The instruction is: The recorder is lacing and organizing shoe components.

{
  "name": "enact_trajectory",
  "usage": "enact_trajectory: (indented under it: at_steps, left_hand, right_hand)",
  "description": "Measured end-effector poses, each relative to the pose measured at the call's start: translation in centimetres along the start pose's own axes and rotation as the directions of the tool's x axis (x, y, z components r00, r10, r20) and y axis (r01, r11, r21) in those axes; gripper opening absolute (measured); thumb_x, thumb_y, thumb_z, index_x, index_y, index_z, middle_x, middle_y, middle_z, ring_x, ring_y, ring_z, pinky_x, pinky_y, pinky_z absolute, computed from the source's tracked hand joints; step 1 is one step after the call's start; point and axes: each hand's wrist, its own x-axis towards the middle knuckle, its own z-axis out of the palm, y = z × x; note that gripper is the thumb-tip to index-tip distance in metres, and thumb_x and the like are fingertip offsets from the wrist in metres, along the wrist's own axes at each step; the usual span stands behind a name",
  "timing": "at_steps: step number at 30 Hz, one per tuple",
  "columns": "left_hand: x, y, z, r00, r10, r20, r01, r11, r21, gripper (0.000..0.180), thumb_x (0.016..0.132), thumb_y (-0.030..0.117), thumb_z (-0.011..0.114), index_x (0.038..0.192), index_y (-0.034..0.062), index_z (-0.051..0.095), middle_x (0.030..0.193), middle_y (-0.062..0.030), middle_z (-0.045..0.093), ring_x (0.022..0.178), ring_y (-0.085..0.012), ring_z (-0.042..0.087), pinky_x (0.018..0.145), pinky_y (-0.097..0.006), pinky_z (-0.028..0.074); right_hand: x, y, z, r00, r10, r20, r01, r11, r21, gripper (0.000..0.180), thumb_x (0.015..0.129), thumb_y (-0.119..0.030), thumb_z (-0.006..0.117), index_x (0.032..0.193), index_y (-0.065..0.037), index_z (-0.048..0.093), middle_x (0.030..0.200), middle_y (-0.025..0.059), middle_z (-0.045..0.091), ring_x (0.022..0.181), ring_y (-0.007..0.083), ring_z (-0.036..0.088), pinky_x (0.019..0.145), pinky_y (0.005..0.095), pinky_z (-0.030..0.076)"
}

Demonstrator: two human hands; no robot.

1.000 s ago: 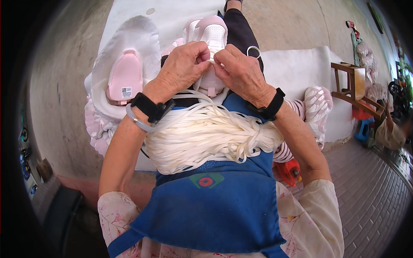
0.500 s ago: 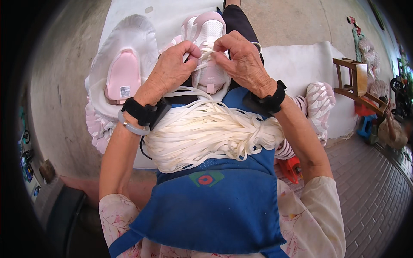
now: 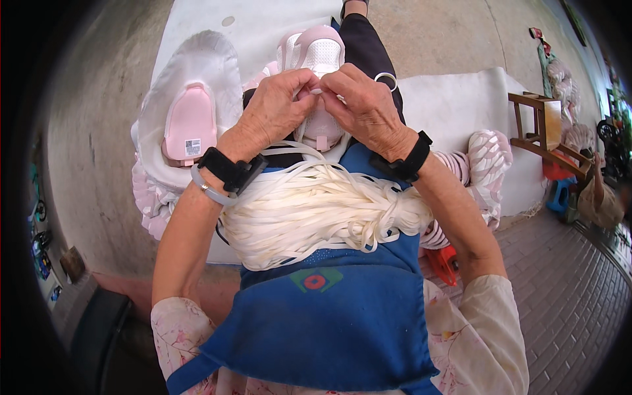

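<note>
A pink and white shoe upper rests in front of me between my knees, its pink tongue nearest to me. Over its middle, my left hand and my right hand meet with fingertips nearly touching. Both pinch a white shoelace, of which only a small bit shows between them. The fingers hide the eyelets. On my lap, over a blue apron, lies a thick bundle of cream-white laces. Several strands run from it up toward the shoe upper.
At my left stands a pile of pink and white uppers, the top one showing a pink insole. More bundled uppers lie at my right on a white sheet. A wooden stool stands farther right, near a person.
My hands have come together over the shoe upper, the right one moving left and slightly down. The lace strand that showed between them is now mostly covered by fingers.
</note>
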Motion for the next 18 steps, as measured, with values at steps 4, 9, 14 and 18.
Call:
enact_trajectory:
  at_steps: [4, 9, 14, 18]
  left_hand:
    - [0.1, -0.2, 0.2, 0.999, 0.034, -0.04, -0.034, 0.999, 0.0, 0.011, 0.085, 0.012, 0.06, 0.089, 0.0016, 0.058, 0.073, -0.0045, 0.057, 0.067, -0.0111, 0.049, 0.064, -0.027, 0.045]
    - [0.3, -0.1, 0.1, 0.996, -0.03, -0.08, 0.038, 0.994, 0.106, 0.013, 0.082, 0.013, 0.061, 0.089, 0.002, 0.06, 0.068, -0.0046, 0.059, 0.06, -0.0116, 0.051, 0.059, -0.028, 0.046]
    - [0.4, -0.1, -0.3, 0.998, -0.052, -0.033, 0.054, 0.997, 0.049, 0.015, 0.081, 0.014, 0.062, 0.088, 0.0014, 0.06, 0.07, -0.0041, 0.058, 0.063, -0.0104, 0.051, 0.061, -0.026, 0.046]
    - [0.1, 0.2, -0.3, 0.998, -0.059, -0.031, 0.061, 0.997, 0.054, 0.015, 0.08, 0.014, 0.063, 0.087, 0.0014, 0.059, 0.071, -0.0029, 0.056, 0.065, -0.0095, 0.049, 0.061, -0.026, 0.045]
  right_hand:
    - [-0.1, -0.1, 0.5, 0.997, 0.036, -0.067, -0.041, 0.996, -0.082, 0.015, 0.08, -0.009, 0.064, 0.093, -0.006, 0.057, 0.083, 0.0091, 0.056, 0.068, 0.0284, 0.06, 0.057, 0.037, 0.051]
    - [0.1, 0.6, 1.1, 0.988, 0.101, -0.113, -0.104, 0.994, -0.026, 0.014, 0.079, -0.009, 0.063, 0.092, -0.005, 0.057, 0.085, 0.0109, 0.057, 0.068, 0.031, 0.06, 0.059, 0.0396, 0.051]
    - [0.2, 0.8, 0.1, 0.981, 0.181, 0.069, -0.19, 0.968, 0.165, 0.015, 0.08, -0.015, 0.062, 0.079, 0.001, 0.062, 0.073, 0.0131, 0.06, 0.065, 0.0291, 0.059, 0.058, 0.0362, 0.048]
    - [0.7, 0.6, -1.2, 0.871, 0.378, 0.314, -0.468, 0.833, 0.295, 0.021, 0.082, -0.019, 0.063, 0.077, 0.002, 0.065, 0.064, 0.0105, 0.059, 0.061, 0.0195, 0.058, 0.058, 0.0308, 0.046]
